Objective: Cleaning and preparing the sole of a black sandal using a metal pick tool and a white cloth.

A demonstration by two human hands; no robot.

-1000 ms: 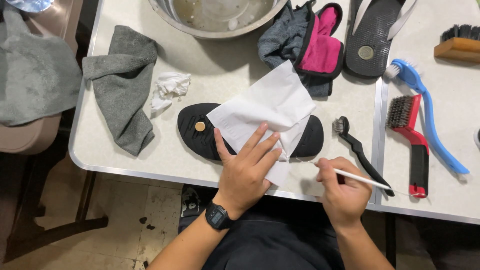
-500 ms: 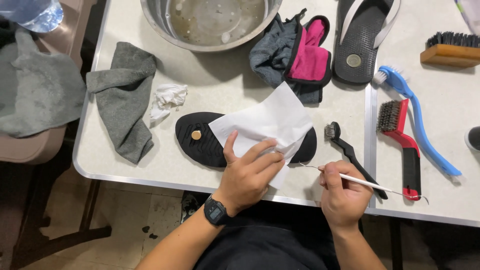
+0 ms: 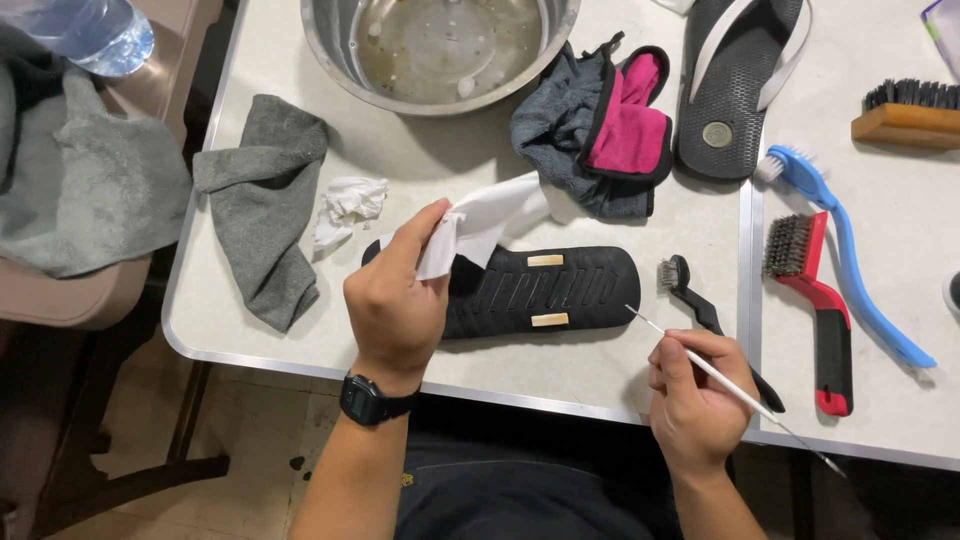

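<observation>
A: Status on the hands?
B: Left hand [image 3: 395, 300] pinches a white cloth [image 3: 480, 225] over the heel of the black sandal [image 3: 545, 290], which lies sole-up at the table's [image 3: 420, 160] near edge. Right hand [image 3: 695, 405] grips a thin white pick [image 3: 720, 380], tip just off the sandal's toe.
A: Clutter?
B: Small black brush [image 3: 700, 305] just beside the toe; red wire brush [image 3: 815, 310] and blue brush [image 3: 850, 260] further right; grey rag [image 3: 265, 215] left; steel bowl [image 3: 435, 50] behind.

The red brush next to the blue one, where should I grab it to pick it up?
Take the red brush by its long handle, coming from above. The wire bristles sit at the far end, and the handle lies flat toward the table's near edge, between the blue brush and black brush.
</observation>
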